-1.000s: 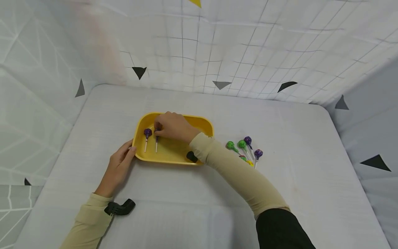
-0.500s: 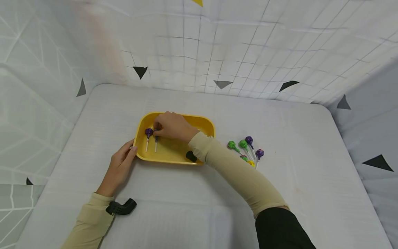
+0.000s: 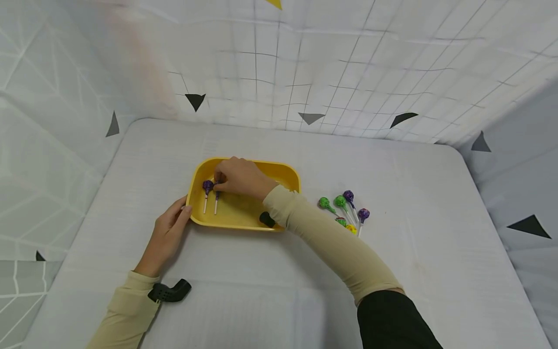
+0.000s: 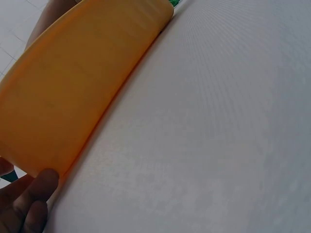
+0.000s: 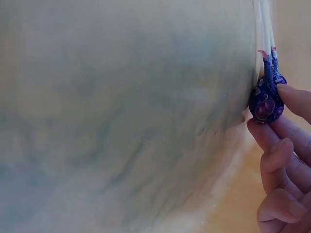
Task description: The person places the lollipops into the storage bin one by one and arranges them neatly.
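- The right hand (image 3: 244, 178) reaches down into the left half of the tray (image 3: 244, 228), back of the hand up, fingertips toward the left.
- Its thumb and fingertips pinch the purple ball of the held lollipop (image 5: 266, 103); the other fingers curl in below.
- The held lollipop's stick points toward the person, over the tray's floor; whether the ball touches that floor cannot be told.
- Just left of it in the tray lies the second lollipop (image 3: 207, 186), also purple, its stick roughly parallel.
- The right forearm, in a tan sleeve (image 3: 331, 245), slants in from the lower right, crossing the tray's near right corner.
- The left hand (image 3: 165, 235) grips the tray's near left corner, thumb on one side and fingers on the other, its forearm coming up from the lower left.
- Right of the tray, on the white desk (image 3: 436, 281), a cluster of lollipops (image 3: 340, 202) lies, green, purple and yellow, balls mostly facing away from the person.
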Action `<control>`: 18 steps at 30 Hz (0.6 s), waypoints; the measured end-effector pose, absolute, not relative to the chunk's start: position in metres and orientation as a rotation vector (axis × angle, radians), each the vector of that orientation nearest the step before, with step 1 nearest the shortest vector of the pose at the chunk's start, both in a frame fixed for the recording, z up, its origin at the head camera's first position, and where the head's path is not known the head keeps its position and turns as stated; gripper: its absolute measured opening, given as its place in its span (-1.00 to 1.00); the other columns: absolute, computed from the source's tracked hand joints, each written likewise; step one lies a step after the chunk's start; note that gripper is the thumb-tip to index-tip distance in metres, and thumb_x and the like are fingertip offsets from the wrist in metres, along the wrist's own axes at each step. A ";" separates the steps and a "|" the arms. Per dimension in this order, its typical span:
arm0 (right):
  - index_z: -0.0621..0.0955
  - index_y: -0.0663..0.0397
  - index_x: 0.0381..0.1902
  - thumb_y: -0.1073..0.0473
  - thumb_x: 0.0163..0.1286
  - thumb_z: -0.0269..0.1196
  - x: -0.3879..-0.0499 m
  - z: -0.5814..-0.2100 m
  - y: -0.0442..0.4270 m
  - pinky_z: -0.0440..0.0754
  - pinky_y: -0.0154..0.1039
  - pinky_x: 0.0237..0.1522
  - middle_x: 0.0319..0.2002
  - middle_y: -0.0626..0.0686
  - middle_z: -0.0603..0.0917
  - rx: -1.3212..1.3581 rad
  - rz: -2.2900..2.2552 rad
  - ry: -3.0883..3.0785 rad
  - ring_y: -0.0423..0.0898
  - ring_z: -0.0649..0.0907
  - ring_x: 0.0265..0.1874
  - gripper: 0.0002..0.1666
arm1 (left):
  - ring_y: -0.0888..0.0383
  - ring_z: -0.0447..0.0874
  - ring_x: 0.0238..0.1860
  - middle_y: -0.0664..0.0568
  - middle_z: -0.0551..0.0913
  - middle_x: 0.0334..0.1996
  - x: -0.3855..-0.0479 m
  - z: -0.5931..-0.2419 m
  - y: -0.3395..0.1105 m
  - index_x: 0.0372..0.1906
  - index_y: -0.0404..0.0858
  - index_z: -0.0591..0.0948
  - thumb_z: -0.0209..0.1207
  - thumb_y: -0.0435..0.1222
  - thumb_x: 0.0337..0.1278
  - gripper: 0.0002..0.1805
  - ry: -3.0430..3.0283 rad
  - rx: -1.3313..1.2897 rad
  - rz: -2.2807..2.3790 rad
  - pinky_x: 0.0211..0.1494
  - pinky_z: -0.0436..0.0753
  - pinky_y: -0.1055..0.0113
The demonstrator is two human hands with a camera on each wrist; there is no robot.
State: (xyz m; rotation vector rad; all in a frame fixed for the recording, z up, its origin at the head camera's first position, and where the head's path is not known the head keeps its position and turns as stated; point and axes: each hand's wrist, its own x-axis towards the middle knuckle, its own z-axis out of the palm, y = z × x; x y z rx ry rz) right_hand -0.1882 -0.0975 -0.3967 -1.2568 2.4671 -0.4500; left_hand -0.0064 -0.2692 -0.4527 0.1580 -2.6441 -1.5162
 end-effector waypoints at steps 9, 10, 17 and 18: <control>0.77 -0.10 -0.12 -0.10 0.45 0.36 -0.187 -0.395 -0.097 0.67 -0.39 -0.20 -0.19 -0.15 0.79 -1.235 -0.451 2.469 -0.28 0.67 -0.27 -0.75 | -0.19 0.47 0.42 -0.30 0.46 0.44 -0.006 -0.451 -0.268 0.54 -0.34 0.33 -0.15 -0.06 0.70 -0.41 -2.642 0.161 -1.526 0.17 0.28 0.88; 0.77 -0.10 -0.11 -0.10 0.45 0.36 -0.187 -0.395 -0.097 0.67 -0.38 -0.19 -0.18 -0.15 0.79 -1.234 -0.449 2.471 -0.28 0.68 -0.26 -0.75 | -0.19 0.47 0.42 -0.30 0.46 0.44 -0.006 -0.451 -0.268 0.54 -0.34 0.33 -0.15 -0.06 0.70 -0.41 -2.641 0.160 -1.527 0.17 0.28 0.88; 0.77 -0.09 -0.10 -0.10 0.45 0.36 -0.187 -0.394 -0.096 0.68 -0.38 -0.18 -0.18 -0.14 0.79 -1.225 -0.454 2.469 -0.28 0.68 -0.26 -0.74 | -0.18 0.48 0.41 -0.30 0.48 0.43 -0.006 -0.451 -0.269 0.53 -0.33 0.34 -0.15 -0.06 0.70 -0.42 -2.641 0.155 -1.514 0.17 0.28 0.88; 0.77 -0.09 -0.10 -0.10 0.45 0.36 -0.187 -0.393 -0.096 0.68 -0.38 -0.18 -0.18 -0.14 0.79 -1.223 -0.459 2.470 -0.28 0.68 -0.25 -0.74 | -0.18 0.48 0.41 -0.30 0.48 0.43 -0.006 -0.451 -0.269 0.53 -0.33 0.35 -0.15 -0.06 0.70 -0.42 -2.640 0.154 -1.516 0.17 0.28 0.88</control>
